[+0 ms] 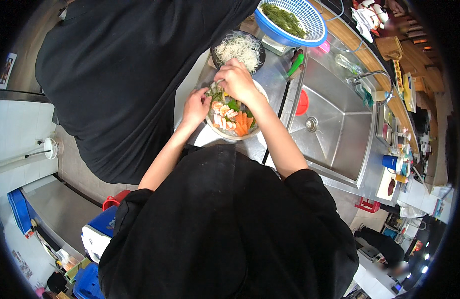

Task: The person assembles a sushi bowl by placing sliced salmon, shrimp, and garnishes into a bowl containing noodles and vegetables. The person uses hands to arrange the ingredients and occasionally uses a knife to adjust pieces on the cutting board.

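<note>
The bowl (233, 130) of food sits beside the sink (334, 124). The left hand (196, 107) holds its rim; the right hand (235, 79) seems pinched on something small. Place bits gently, keeping the bowl steady

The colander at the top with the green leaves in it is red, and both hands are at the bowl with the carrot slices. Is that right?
Not quite. The head view shows the colander with green leaves is blue, not red. The rest holds: the left hand and right hand are at the bowl with carrot slices.
</note>
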Available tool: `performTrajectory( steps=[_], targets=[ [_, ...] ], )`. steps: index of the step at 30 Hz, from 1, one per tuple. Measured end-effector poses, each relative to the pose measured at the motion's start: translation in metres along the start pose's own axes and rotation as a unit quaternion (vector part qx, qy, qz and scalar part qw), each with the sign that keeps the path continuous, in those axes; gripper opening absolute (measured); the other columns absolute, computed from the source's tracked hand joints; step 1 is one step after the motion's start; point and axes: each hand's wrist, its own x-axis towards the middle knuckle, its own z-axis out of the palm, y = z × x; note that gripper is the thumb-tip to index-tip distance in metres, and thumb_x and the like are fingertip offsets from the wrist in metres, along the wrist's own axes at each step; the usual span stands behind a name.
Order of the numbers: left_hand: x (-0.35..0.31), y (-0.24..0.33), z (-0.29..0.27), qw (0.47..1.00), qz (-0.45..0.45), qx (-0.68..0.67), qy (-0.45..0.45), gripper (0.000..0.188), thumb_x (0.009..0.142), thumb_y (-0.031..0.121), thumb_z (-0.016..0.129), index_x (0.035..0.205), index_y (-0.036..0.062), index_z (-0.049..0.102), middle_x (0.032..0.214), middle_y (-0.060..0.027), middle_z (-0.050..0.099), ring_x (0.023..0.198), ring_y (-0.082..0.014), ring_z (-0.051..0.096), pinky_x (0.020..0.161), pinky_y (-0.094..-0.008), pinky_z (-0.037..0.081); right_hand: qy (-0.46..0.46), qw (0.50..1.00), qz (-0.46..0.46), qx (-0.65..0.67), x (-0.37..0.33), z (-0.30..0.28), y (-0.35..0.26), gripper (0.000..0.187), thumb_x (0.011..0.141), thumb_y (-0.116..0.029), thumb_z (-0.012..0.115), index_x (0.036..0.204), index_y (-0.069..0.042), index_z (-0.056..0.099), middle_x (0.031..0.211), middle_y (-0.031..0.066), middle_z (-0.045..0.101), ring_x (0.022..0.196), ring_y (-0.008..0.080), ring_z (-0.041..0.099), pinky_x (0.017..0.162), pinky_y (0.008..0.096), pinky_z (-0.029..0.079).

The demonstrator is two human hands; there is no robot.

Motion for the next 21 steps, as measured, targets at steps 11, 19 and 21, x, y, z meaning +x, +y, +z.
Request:
performTrajectory(
  steps=[11,19,21],
  targets=[
    [0.028,0.007,0.017,0.999,-0.026,-0.032,0.007,0.021,0.09,0.012,0.07,0.107,0.0017,0.074,0.092,-0.017,0.068,0.084,-0.0312,0.069,0.076,-0.0379,0.054,0.243,0.921,0.291,0.091,-0.17,-0.033,0.061,0.009,0.083,-0.007,0.074,0.092,-0.006,0.075,0.09,0.0085,0.074,0.087,0.0254,0.065,0.081,0.0361,0.05],
    [0.024,0.002,0.001,0.999,0.033,-0.033,0.028,0.022,0.089,0.0,0.066,0.111,0.0007,0.067,0.087,-0.0155,0.067,0.077,-0.0244,0.069,0.07,-0.0352,0.055,0.25,0.86,0.42,0.145,-0.224,-0.029,0.04,0.012,0.089,-0.011,0.073,0.099,-0.005,0.076,0.079,-0.0017,0.068,0.074,0.0052,0.056,0.059,0.0231,0.04],
    [0.012,0.005,-0.011,0.998,0.016,-0.032,0.048,0.021,0.087,-0.002,0.062,0.108,0.0005,0.067,0.085,-0.0151,0.064,0.075,-0.0262,0.066,0.07,-0.0376,0.054,0.258,0.853,0.422,0.169,-0.222,-0.031,0.036,0.012,0.088,-0.01,0.073,0.098,-0.005,0.075,0.085,0.0035,0.07,0.081,0.0117,0.061,0.064,0.0265,0.044]
  ],
)
